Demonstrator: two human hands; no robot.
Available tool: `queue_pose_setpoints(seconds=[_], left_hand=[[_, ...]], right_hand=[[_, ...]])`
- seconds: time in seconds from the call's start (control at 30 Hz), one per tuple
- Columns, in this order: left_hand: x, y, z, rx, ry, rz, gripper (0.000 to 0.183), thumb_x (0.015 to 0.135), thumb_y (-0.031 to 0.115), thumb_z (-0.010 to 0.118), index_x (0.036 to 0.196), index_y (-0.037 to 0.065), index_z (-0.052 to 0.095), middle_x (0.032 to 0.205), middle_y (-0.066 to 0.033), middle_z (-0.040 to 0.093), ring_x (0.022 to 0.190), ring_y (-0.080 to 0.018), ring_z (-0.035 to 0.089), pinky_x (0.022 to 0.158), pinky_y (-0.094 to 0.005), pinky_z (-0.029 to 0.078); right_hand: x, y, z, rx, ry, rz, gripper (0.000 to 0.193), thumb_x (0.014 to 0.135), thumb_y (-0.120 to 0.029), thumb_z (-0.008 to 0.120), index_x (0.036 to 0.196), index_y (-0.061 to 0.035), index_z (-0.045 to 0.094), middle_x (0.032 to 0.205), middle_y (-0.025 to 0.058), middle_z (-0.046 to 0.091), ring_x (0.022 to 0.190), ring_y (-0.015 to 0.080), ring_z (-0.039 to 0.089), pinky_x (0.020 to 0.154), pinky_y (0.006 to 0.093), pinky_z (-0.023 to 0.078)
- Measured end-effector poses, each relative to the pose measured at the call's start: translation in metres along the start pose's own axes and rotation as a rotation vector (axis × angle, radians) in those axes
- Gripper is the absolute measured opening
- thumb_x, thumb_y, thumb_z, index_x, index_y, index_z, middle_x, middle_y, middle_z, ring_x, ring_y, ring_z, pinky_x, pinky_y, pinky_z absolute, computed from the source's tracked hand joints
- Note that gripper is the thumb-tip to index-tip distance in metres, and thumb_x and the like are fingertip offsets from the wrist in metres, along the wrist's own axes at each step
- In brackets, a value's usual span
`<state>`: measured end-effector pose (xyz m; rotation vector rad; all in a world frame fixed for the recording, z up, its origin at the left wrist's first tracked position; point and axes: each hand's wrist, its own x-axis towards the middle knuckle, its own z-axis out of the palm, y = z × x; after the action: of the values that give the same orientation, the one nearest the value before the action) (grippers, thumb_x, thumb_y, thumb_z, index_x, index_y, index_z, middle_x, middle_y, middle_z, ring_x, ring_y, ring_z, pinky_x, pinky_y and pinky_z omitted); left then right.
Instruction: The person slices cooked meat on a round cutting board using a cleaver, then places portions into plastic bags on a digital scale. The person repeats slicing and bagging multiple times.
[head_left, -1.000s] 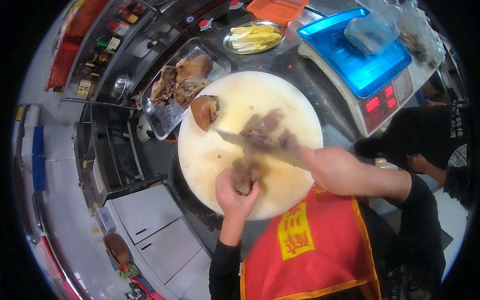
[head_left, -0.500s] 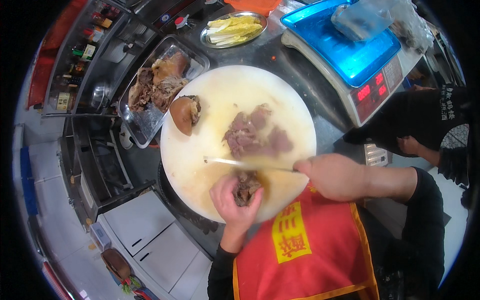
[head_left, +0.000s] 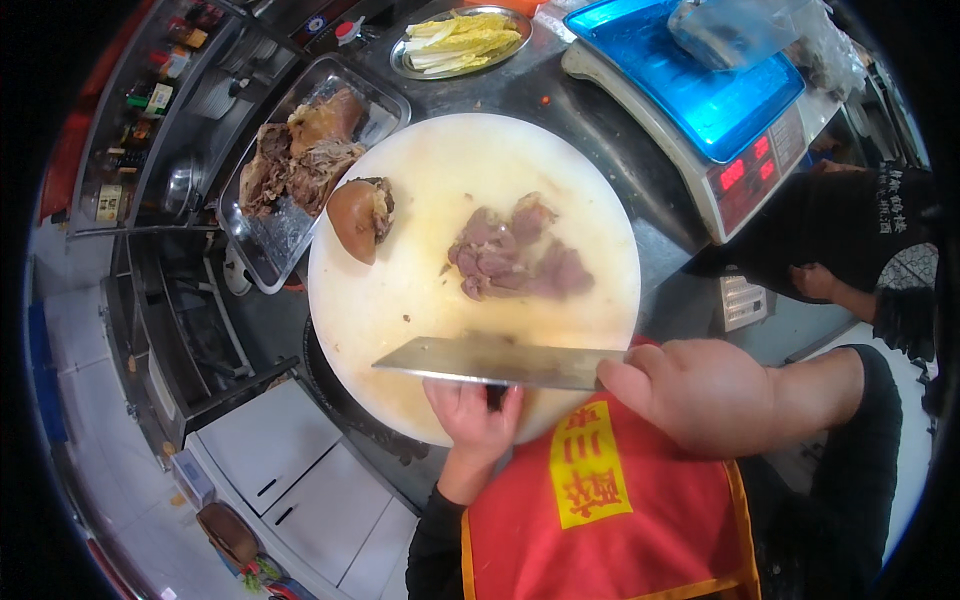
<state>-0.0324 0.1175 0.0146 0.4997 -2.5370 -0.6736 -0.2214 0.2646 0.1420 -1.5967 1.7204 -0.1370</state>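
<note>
While right hand (head_left: 690,392) grips: cleaver (head_left: 490,361), above near side of board (head_left: 440,165)
Left hand (head_left: 472,412): partly hidden by cleaver; cannot tell its grip
Meat (head_left: 495,258): pieces mid-board

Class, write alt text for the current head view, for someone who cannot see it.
A person's right hand holds a broad steel cleaver, which partly hides the left hand, over a round white board. Cut pinkish-brown meat and a brown-skinned chunk lie on it; a rectangular metal tray of meat pieces stands at its upper left.
</note>
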Motion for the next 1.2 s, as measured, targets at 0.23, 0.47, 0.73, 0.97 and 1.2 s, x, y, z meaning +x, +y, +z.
queue_pose_setpoints(seconds=[0.23,0.47,0.73,0.97,1.2], left_hand=[[0.003,-0.002,0.004,-0.208,0.015,-0.036,0.044,0.064,0.017,0.072,0.101,0.000,0.057,0.099,-0.0133,0.058,0.089,-0.0288,0.057,0.081,-0.0376,0.044],[0.004,0.011,0.014,-0.636,0.105,-0.350,0.039,0.072,0.011,0.067,0.104,-0.001,0.048,0.094,-0.0148,0.057,0.086,-0.0265,0.057,0.079,-0.0384,0.045],[-0.004,0.007,0.017,-0.923,0.021,-0.726,0.053,0.088,0.047,0.026,0.106,0.001,0.046,0.101,-0.0128,0.053,0.098,-0.0245,0.048,0.093,-0.0379,0.035],[-0.004,0.006,0.018,-1.151,-0.012,-0.734,0.054,0.089,0.047,0.020,0.105,0.001,0.045,0.100,-0.0111,0.051,0.098,-0.0242,0.047,0.094,-0.0373,0.033],[-0.005,0.005,0.016,-0.706,-0.110,-0.561,0.048,0.088,0.042,0.028,0.109,0.001,0.043,0.105,-0.0121,0.049,0.098,-0.0249,0.048,0.092,-0.0386,0.035]], right_hand=[[-0.016,-0.001,-0.007,-0.090,0.057,-0.103,0.024,0.080,-0.012,0.052,0.098,0.0018,0.043,0.068,0.0099,0.052,0.052,0.0188,0.057,0.040,0.0264,0.043],[-0.017,0.002,-0.006,-0.098,0.047,-0.086,0.026,0.080,-0.011,0.052,0.100,0.0038,0.045,0.066,0.0095,0.050,0.047,0.0174,0.054,0.035,0.0258,0.039],[-0.016,0.004,-0.007,0.040,-0.014,-0.098,0.027,0.080,-0.010,0.051,0.101,0.0058,0.044,0.064,0.0113,0.050,0.045,0.0178,0.053,0.033,0.0269,0.037],[-0.013,0.006,-0.015,0.061,-0.028,-0.091,0.026,0.082,-0.010,0.054,0.099,0.0050,0.041,0.061,0.0120,0.052,0.047,0.0191,0.056,0.035,0.0268,0.041],[-0.010,0.015,-0.017,0.162,-0.082,-0.108,0.027,0.083,-0.011,0.054,0.100,0.0043,0.040,0.061,0.0112,0.053,0.048,0.0195,0.057,0.037,0.0272,0.043]])
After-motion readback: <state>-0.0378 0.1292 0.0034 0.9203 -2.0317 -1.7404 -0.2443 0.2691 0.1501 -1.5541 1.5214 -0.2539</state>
